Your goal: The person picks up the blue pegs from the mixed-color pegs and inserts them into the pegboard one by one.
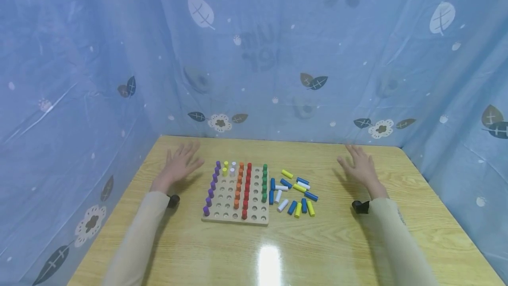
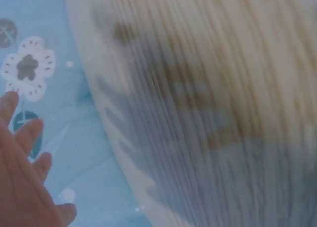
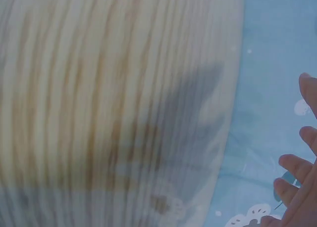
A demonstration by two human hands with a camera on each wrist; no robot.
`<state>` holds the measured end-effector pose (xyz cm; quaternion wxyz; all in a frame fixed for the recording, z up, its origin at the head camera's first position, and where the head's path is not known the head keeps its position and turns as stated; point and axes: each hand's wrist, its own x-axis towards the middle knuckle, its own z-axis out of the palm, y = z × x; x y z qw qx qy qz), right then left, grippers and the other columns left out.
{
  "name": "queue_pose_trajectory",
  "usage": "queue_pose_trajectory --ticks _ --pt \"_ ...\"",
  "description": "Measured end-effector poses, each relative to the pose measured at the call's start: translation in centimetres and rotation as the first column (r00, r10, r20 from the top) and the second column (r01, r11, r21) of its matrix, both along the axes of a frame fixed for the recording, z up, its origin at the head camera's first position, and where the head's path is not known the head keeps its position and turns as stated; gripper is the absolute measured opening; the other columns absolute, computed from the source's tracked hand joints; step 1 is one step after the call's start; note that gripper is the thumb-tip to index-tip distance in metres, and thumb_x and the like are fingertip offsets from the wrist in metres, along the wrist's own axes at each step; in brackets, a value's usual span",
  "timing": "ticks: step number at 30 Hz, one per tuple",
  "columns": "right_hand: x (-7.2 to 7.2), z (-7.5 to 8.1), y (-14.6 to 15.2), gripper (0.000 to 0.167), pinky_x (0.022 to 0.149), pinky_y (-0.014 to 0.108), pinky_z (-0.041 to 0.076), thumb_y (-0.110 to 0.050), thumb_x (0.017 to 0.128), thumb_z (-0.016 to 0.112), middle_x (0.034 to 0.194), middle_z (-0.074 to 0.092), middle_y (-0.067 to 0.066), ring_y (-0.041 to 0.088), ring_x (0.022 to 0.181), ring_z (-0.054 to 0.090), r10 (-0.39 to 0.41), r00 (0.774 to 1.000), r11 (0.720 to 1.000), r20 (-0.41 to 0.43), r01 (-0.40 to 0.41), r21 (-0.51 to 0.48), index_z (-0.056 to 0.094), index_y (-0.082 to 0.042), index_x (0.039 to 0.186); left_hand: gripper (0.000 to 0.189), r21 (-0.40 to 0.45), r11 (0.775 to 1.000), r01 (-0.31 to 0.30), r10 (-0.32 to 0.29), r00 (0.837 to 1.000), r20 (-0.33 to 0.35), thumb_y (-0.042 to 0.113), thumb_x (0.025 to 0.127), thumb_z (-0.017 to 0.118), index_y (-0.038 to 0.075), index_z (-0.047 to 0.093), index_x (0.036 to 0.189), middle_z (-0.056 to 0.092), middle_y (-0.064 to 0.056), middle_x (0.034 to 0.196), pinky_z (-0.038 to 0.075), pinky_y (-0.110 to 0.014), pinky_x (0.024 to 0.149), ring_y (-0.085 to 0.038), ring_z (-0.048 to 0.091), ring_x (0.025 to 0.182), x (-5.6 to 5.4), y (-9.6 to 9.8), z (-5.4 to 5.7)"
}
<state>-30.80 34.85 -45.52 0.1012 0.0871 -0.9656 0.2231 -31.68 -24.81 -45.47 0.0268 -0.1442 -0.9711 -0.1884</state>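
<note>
My left hand (image 1: 179, 167) is held above the table left of a wooden pegboard (image 1: 222, 220), fingers spread, holding nothing. On the far right, my right hand (image 1: 360, 167) is likewise spread and holds nothing. Upright in the board stand a column of purple pegs (image 1: 211, 193), columns of orange pegs (image 1: 238, 187), red pegs (image 1: 247, 188) and green pegs (image 1: 264, 182), plus a few yellow and white ones at the back. Other holes are bare. Beside the board lie loose blue pegs (image 1: 292, 207), yellow pegs (image 1: 311, 208) and white pegs (image 1: 283, 205). In the wrist views the left hand (image 2: 25, 182) and right hand (image 3: 299, 182) show partly.
The wooden table (image 1: 325, 250) carries the board and loose pegs. A blue patterned curtain (image 1: 274, 56) hangs along its back and sides. Each wrist bears a small black camera, one being the left wrist camera (image 1: 173, 201). Light glares off the table's front middle.
</note>
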Motion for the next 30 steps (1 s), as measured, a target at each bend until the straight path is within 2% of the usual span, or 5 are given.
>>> queue_pose_trajectory --ticks 9,12,20,25,30 --pt "-0.2 0.0 -0.8 0.066 0.103 0.067 0.019 -0.034 0.094 0.053 0.147 0.026 0.027 0.050 0.131 0.025 0.063 0.998 0.995 -0.026 -0.065 -0.078 0.024 -0.007 0.147 0.071 0.066 0.997 0.040 -0.044 0.997 0.059 0.059 0.091 0.040 0.026 0.015 0.149 0.012 -0.010 0.155 -0.017 -0.062 0.105 -0.037 0.000 0.142 1.1 0.6 -0.2" --pt "-0.1 0.0 -1.3 0.066 0.104 0.065 0.020 -0.033 0.094 0.054 0.148 0.027 0.025 0.048 0.132 0.025 0.093 0.996 0.988 -0.001 -0.093 -0.123 0.025 -0.007 0.146 0.071 0.075 0.996 0.057 -0.063 0.995 0.076 0.057 0.091 0.042 0.024 0.019 0.149 0.015 -0.013 0.154 -0.013 -0.065 0.105 -0.038 0.002 0.142 1.5 0.9 -0.3" --pt "0.5 0.1 -2.7 0.059 0.101 0.064 0.027 -0.029 0.094 0.054 0.144 0.033 0.025 0.048 0.126 0.033 0.169 0.985 0.977 0.029 -0.163 -0.141 0.032 -0.003 0.143 0.063 0.094 0.992 0.081 -0.091 0.991 0.103 0.044 0.094 0.047 0.019 0.024 0.148 0.018 -0.016 0.153 -0.007 -0.069 0.104 -0.043 0.006 0.140 2.5 1.4 -0.8" --pt "0.6 0.0 -3.3 0.057 0.096 0.064 0.035 -0.022 0.094 0.055 0.140 0.040 0.025 0.048 0.120 0.042 0.220 0.974 0.963 0.059 -0.208 -0.173 0.033 -0.005 0.143 0.065 0.105 0.989 0.100 -0.112 0.987 0.116 0.045 0.093 0.050 0.019 0.026 0.147 0.019 -0.019 0.152 -0.005 -0.069 0.104 -0.046 0.008 0.138 2.9 1.6 -1.3" --pt "0.7 -0.1 -4.0 0.054 0.094 0.063 0.037 -0.018 0.094 0.054 0.139 0.041 0.024 0.047 0.117 0.046 0.286 0.956 0.943 0.070 -0.268 -0.197 0.034 -0.005 0.143 0.064 0.139 0.984 0.111 -0.131 0.981 0.146 0.045 0.092 0.051 0.019 0.029 0.146 0.019 -0.020 0.152 -0.006 -0.069 0.104 -0.046 0.009 0.138 3.3 1.9 -1.6"
